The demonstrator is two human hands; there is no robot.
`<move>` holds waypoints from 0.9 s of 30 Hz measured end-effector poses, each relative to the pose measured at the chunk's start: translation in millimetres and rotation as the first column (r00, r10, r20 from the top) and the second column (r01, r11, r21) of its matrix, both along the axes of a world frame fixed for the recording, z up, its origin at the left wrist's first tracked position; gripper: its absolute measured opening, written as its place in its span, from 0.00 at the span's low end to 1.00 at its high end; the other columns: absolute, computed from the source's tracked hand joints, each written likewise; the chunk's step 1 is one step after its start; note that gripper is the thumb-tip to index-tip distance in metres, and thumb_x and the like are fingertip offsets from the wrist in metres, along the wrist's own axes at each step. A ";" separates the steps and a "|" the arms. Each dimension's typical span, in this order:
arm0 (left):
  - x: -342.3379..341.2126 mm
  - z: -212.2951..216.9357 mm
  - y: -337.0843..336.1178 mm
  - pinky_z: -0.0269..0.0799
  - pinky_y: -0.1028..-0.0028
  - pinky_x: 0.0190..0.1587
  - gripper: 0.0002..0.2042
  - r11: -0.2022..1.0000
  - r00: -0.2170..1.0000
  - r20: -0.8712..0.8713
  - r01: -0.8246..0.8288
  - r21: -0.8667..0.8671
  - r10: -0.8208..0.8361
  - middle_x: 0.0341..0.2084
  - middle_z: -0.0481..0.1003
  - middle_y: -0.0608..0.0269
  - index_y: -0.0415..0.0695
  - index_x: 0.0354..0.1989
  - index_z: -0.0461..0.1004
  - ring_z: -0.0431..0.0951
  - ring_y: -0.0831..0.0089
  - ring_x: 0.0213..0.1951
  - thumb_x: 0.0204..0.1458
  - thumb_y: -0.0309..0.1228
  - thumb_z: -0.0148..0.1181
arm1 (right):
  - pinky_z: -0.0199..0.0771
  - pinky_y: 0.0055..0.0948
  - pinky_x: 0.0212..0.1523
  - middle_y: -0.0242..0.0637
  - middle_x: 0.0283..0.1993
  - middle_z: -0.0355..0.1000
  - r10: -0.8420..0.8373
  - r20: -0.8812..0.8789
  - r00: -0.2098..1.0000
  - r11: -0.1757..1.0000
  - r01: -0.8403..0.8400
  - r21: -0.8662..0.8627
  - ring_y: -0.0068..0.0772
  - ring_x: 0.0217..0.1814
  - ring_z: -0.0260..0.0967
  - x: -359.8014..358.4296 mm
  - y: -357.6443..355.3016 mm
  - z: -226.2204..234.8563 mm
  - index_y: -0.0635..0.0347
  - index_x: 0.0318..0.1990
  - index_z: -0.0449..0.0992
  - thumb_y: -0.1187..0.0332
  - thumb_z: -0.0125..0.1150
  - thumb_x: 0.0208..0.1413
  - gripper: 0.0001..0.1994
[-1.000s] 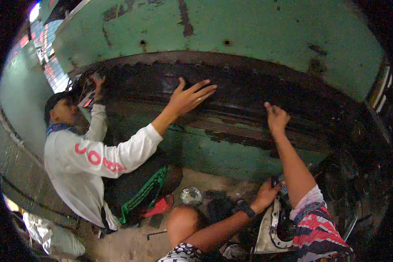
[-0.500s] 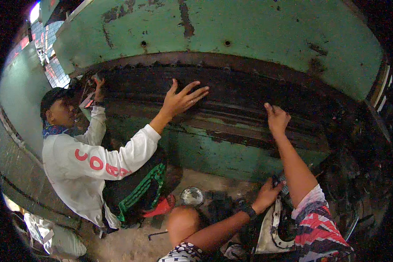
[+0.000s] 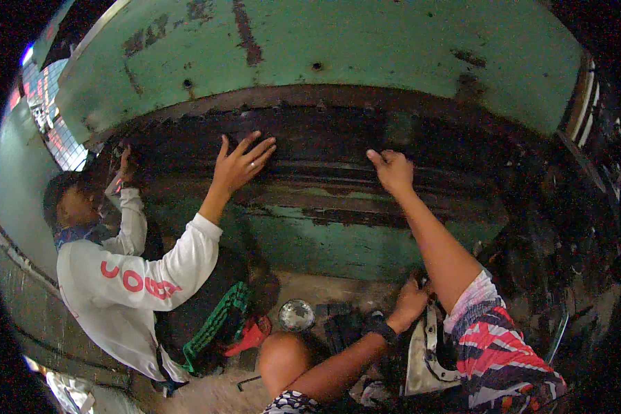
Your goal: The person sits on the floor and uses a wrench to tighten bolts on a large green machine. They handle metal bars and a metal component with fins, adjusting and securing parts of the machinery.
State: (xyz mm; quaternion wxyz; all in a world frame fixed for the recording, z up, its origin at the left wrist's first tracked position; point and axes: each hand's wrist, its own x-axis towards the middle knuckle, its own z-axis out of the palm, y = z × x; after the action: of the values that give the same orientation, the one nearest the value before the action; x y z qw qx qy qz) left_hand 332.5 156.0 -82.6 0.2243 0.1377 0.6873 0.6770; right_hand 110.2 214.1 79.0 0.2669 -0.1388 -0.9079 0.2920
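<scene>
My right hand (image 3: 393, 171) is closed, thumb pointing left, against a long dark panel (image 3: 324, 134) that runs beneath the green sheet metal. Whether its fingers pinch anything there is too dark to tell. Lower down, my left hand (image 3: 411, 303), with a black watch (image 3: 381, 327) on its wrist, has its fingers curled beside a curved pale metal piece (image 3: 431, 345). What it grips is hidden in shadow. To the left, a co-worker's hand (image 3: 245, 163) lies spread on the same dark panel, and that person's other hand (image 3: 125, 164) is raised at its far left end.
Green worn sheet metal (image 3: 366, 41) curves overhead, with bolt holes. The co-worker in a white sweatshirt (image 3: 131, 283) crouches at left. On the floor are a round metal dish (image 3: 297, 315), a red object (image 3: 250, 336) and a bent dark rod (image 3: 248, 381). Dark machinery (image 3: 552, 221) stands at right.
The view has shifted, so the scene sits farther left. The grey-blue object seen by my left hand is no longer visible. Both my right hand and the co-worker's spread hand remain at the dark panel.
</scene>
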 end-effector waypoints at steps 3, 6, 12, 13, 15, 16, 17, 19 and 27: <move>11.8 1.0 15.7 0.65 0.60 0.59 0.26 0.960 0.771 -0.624 -0.252 -0.122 0.124 0.55 0.72 0.39 0.30 0.57 0.67 0.72 0.49 0.58 0.59 0.40 0.59 | 0.66 0.38 0.60 0.56 0.48 0.76 0.021 -0.218 0.976 0.980 -0.063 -0.188 0.46 0.53 0.74 -22.4 7.4 2.5 0.77 0.53 0.72 0.43 0.63 0.57 0.36; 16.4 13.5 -10.1 0.65 0.61 0.59 0.26 0.997 0.936 -0.352 -0.016 -0.071 -0.010 0.56 0.72 0.42 0.30 0.58 0.67 0.73 0.52 0.57 0.59 0.39 0.59 | 0.66 0.35 0.60 0.60 0.55 0.71 0.058 -0.352 0.934 0.949 -0.161 -0.272 0.42 0.60 0.69 -26.8 0.0 7.3 0.83 0.59 0.64 0.45 0.65 0.57 0.42; 18.2 50.0 -30.5 0.65 0.61 0.58 0.23 0.989 0.991 -0.050 0.127 0.080 -0.123 0.54 0.73 0.44 0.31 0.57 0.67 0.72 0.54 0.56 0.59 0.36 0.58 | 0.61 0.36 0.64 0.57 0.60 0.67 0.107 -0.328 0.939 0.883 -0.241 -0.403 0.40 0.65 0.63 -19.6 -11.9 32.1 0.82 0.60 0.63 0.41 0.68 0.52 0.46; 19.2 53.1 -40.9 0.65 0.62 0.58 0.23 0.992 0.992 -0.047 0.118 0.052 -0.116 0.54 0.73 0.44 0.31 0.57 0.67 0.72 0.54 0.57 0.60 0.36 0.58 | 0.61 0.36 0.64 0.56 0.61 0.67 0.086 -0.302 0.949 0.878 -0.216 -0.427 0.41 0.65 0.63 -12.6 -28.0 42.8 0.81 0.60 0.63 0.40 0.68 0.51 0.47; 21.6 65.3 -48.3 0.65 0.62 0.58 0.22 0.991 0.989 -0.067 0.135 0.017 -0.134 0.54 0.73 0.44 0.31 0.57 0.67 0.71 0.54 0.57 0.60 0.35 0.58 | 0.60 0.37 0.65 0.57 0.63 0.65 0.103 -0.265 0.959 0.871 -0.216 -0.441 0.43 0.67 0.61 -9.8 -24.6 56.6 0.81 0.62 0.60 0.38 0.69 0.49 0.51; 24.2 68.2 -47.5 0.65 0.62 0.59 0.22 0.989 0.986 -0.078 0.149 0.005 -0.148 0.54 0.73 0.45 0.31 0.57 0.67 0.71 0.53 0.57 0.60 0.34 0.57 | 0.59 0.37 0.66 0.58 0.64 0.63 0.148 -0.244 0.958 0.863 -0.246 -0.441 0.45 0.68 0.60 -11.5 -15.9 60.4 0.81 0.64 0.58 0.37 0.69 0.47 0.53; 27.8 62.4 -42.2 0.65 0.63 0.59 0.21 0.989 0.986 -0.117 0.126 0.083 -0.116 0.54 0.73 0.45 0.32 0.57 0.67 0.71 0.54 0.57 0.60 0.34 0.57 | 0.58 0.38 0.67 0.58 0.66 0.61 0.193 -0.223 0.956 0.854 -0.275 -0.441 0.46 0.70 0.58 -11.9 -7.9 62.0 0.81 0.65 0.56 0.36 0.69 0.46 0.55; 30.3 40.2 -35.7 0.65 0.63 0.59 0.21 0.971 0.983 -0.182 0.049 0.235 -0.006 0.54 0.73 0.46 0.32 0.57 0.67 0.71 0.55 0.57 0.60 0.33 0.58 | 0.56 0.39 0.69 0.59 0.68 0.58 0.205 -0.160 0.966 0.840 -0.258 -0.478 0.48 0.72 0.55 -9.4 -14.7 68.3 0.81 0.67 0.53 0.35 0.69 0.46 0.57; 28.2 27.5 -31.4 0.64 0.66 0.60 0.21 0.939 0.985 0.048 0.142 0.314 -0.165 0.55 0.73 0.55 0.35 0.59 0.67 0.70 0.66 0.56 0.61 0.31 0.58 | 0.49 0.41 0.73 0.62 0.74 0.49 0.234 -0.222 0.947 0.796 -0.318 -0.515 0.52 0.78 0.45 -1.2 -25.3 71.9 0.78 0.71 0.46 0.34 0.67 0.47 0.60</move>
State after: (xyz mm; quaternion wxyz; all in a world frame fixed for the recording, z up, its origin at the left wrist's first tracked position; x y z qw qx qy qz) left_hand 360.6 124.6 -55.2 0.2773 0.1992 0.5512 0.7613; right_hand 109.0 188.8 150.9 0.2372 -0.0529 -0.7755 0.5826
